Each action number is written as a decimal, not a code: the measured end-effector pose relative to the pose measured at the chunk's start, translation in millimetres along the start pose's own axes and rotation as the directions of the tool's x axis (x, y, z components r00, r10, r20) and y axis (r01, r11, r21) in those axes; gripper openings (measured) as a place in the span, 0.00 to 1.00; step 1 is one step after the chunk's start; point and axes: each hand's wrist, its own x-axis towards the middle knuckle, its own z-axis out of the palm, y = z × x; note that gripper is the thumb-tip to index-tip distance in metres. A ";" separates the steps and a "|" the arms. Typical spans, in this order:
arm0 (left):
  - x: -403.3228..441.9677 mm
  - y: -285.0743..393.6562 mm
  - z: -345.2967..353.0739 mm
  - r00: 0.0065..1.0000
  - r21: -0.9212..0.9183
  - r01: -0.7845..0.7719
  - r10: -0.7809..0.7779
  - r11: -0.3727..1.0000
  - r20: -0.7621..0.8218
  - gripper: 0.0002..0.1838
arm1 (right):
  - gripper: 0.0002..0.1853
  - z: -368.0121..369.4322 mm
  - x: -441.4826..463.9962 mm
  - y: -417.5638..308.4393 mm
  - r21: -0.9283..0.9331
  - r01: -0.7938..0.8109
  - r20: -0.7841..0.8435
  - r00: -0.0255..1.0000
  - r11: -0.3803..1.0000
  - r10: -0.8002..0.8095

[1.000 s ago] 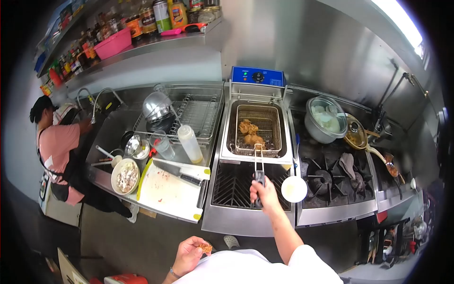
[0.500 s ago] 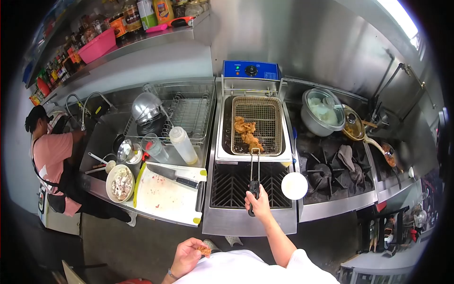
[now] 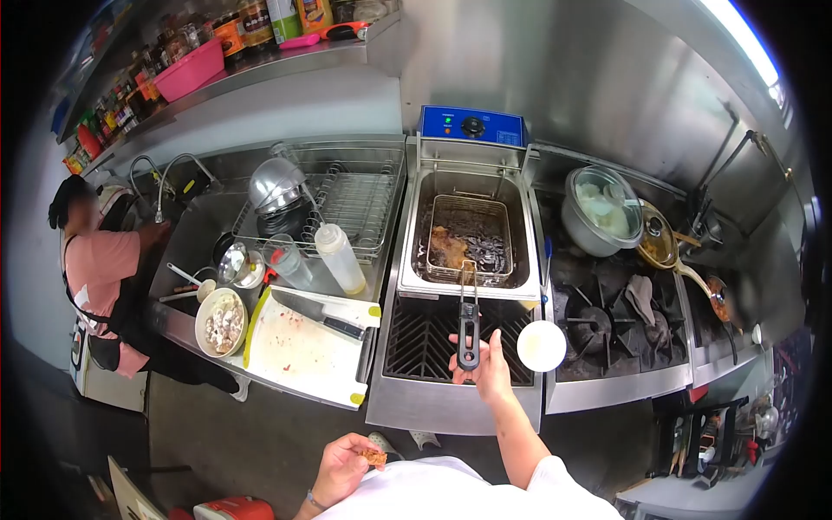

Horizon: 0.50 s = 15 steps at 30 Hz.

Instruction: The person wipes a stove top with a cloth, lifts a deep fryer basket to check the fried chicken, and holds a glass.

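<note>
My left hand (image 3: 341, 472), low in front of my white shirt, pinches a small piece of fried food (image 3: 374, 458), browned and crisp. Under the black handle (image 3: 469, 334) of the wire fryer basket (image 3: 471, 238) is my right hand (image 3: 487, 371). Its thumb stands away from the handle, and the fingers reach beneath it to the left side. The basket sits down in dark oil inside the deep fryer (image 3: 407, 282). Battered brown pieces (image 3: 449, 249) lie partly under the oil in it.
A cutting board (image 3: 299, 355) with a knife (image 3: 316, 314), a bowl of floured pieces (image 3: 222, 322) and a squeeze bottle (image 3: 339, 260) are to the left. Right of the fryer are a white bowl (image 3: 541, 346) and a stove (image 3: 607, 329). Another person (image 3: 100, 269) stands at the sink.
The fryer basket has gone down into the oil with its brown pieces. My right hand has loosened from its wrapped grip on the handle. My left hand keeps its piece.
</note>
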 end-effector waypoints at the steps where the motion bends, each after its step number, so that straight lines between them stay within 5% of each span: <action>1: 0.2 -0.1 1.0 1.000 -0.001 -0.001 0.001 1.000 -0.003 0.17 | 0.48 -3.1 -0.8 4.6 0.001 -0.037 0.011 0.999 0.999 0.037; 15: 0.5 -7.1 6.9 1.000 -0.012 0.003 -0.003 1.000 -0.001 0.17 | 0.47 -3.5 -0.5 3.4 -0.028 -0.081 0.052 0.995 0.996 0.082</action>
